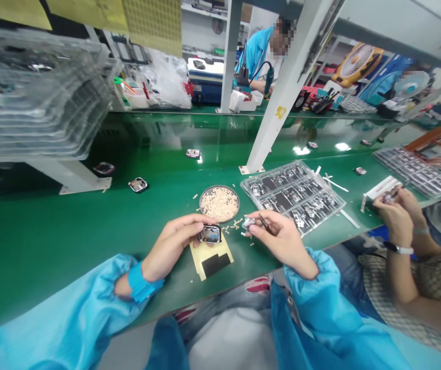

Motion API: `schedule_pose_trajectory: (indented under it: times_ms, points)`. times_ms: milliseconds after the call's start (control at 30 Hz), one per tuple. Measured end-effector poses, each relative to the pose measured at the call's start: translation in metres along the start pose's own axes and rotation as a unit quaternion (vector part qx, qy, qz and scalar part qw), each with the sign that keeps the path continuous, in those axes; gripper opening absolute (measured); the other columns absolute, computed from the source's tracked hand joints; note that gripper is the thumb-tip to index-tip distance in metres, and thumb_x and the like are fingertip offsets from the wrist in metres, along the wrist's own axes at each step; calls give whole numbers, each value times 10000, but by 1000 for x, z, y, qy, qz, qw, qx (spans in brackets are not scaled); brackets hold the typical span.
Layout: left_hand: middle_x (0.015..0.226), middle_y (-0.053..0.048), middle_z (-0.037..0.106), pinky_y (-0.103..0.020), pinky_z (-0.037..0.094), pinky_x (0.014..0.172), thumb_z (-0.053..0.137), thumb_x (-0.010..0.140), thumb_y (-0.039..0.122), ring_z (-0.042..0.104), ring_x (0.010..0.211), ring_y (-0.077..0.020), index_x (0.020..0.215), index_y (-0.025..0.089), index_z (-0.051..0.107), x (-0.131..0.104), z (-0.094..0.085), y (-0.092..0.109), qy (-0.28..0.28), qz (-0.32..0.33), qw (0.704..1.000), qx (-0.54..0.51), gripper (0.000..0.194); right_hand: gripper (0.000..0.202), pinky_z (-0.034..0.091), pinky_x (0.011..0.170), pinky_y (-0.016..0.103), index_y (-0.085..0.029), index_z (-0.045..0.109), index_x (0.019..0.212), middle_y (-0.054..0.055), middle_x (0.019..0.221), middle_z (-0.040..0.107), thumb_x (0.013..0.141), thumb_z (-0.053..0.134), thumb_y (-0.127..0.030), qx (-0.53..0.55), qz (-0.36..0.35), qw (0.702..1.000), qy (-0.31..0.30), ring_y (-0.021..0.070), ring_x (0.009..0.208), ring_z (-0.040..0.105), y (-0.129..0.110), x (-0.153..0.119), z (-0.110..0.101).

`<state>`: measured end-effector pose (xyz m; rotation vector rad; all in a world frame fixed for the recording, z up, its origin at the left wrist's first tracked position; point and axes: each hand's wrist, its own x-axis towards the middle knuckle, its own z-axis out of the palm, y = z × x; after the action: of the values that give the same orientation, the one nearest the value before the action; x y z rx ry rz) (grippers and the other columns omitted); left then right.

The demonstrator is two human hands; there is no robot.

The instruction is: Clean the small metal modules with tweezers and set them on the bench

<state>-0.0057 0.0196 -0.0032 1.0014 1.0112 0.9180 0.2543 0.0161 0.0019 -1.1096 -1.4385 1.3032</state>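
Two bare hands were over the green bench [51,226], short gap btwn them. L hand [174,234] had thumb & fingers closed on a small black-rimmed case [210,234], gripped round its left end and edges, open face up toward the wearer, long axis approx. L–R, above a yellow sheet [197,259] w/ a black patch [216,264]. R hand [278,236] had thumb & fingertips nearly together on a small silvery pc [248,224], plus a slim dark tool [265,224], prob. tweezers, across the same fingers; couldn't tell if the tool's tips touched the pc. Key relation: case lay L of the R fingertips, a bit nearer the wearer, not touching them; L hand was nearer, already on it. Containers: round dish [200,206] just beyond both hands, full of pale tan bits [219,204] w/ dark specks; similar loose bits [238,224] lay on the bench btwn dish & R hand. Clear compartment tray [324,220] sat beyond R hand, at an angle to the bench edge, w/ rows of small metallic & black parts [293,198], too small to ID. Far L, stacked clear trays [70,110], contents too blurred to make out.
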Motion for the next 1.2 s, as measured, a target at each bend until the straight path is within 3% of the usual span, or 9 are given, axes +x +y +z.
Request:
schedule_pose_trajectory:
  times_ms: [100,200,300,367,467,600,700,900,1200]
  points:
    - [937,-96,762,-245,445,608,687,870,371,652,776,-192,1046,140,772,0,0,0,-3,5,1000,-1,302,196,558,733,325,-232,557,945,30,849,749,889,714,-336,54,-1,999,2,202,826,742,5,-8,11]
    - [936,-99,779,-248,463,607,694,873,352,687,771,-201,1120,141,752,0,1,-1,-11,2,1000,2,329,177,529,722,322,-227,574,885,59,926,743,894,698,-353,19,-25,999,25,200,844,698,10,-13,20]
    - [932,-99,792,-253,512,658,726,858,315,735,815,-217,1218,141,701,0,2,-3,-20,-4,1000,3,401,191,400,502,272,-211,658,898,18,737,675,849,742,-375,-41,-3,997,61,137,556,540,14,-15,27]
    - [1007,-109,792,-277,560,756,752,835,300,753,877,-229,1246,139,677,1,4,-3,-21,-6,1000,-8,448,226,321,449,259,-209,704,966,-15,655,631,826,765,-376,-50,16,997,62,101,458,411,15,-14,31]
    - [1140,-130,766,-355,575,926,799,776,278,745,993,-258,1263,134,661,2,6,-4,-18,3,1000,-18,526,213,400,511,269,-212,746,963,19,767,704,828,763,-376,-38,8,998,56,116,526,498,16,-9,38]
    - [1178,-144,751,-407,557,1000,817,725,250,714,1090,-284,1291,124,642,3,8,-5,-11,22,1000,-6,605,192,483,602,292,-200,770,852,50,830,739,802,782,-385,-31,-10,996,81,158,652,608,15,0,46]
    - [1174,-139,746,-398,561,982,795,733,253,701,1106,-278,1337,114,612,2,9,-7,-2,36,999,32,646,239,504,587,291,-192,779,832,41,755,743,736,831,-405,4,42,996,75,159,612,620,14,6,51]
    - [901,-61,746,-328,588,770,780,748,281,693,798,-208,1370,129,609,-2,11,-9,33,73,980,183,663,242,526,649,278,-183,748,737,41,720,761,771,807,-415,43,83,996,10,160,646,673,14,11,55]
    - [994,-84,759,-383,593,854,785,770,354,709,945,-274,1333,171,659,-4,13,-8,43,76,980,176,605,245,532,657,283,-182,741,725,42,694,757,774,796,-417,28,83,996,34,169,641,682,16,14,58]
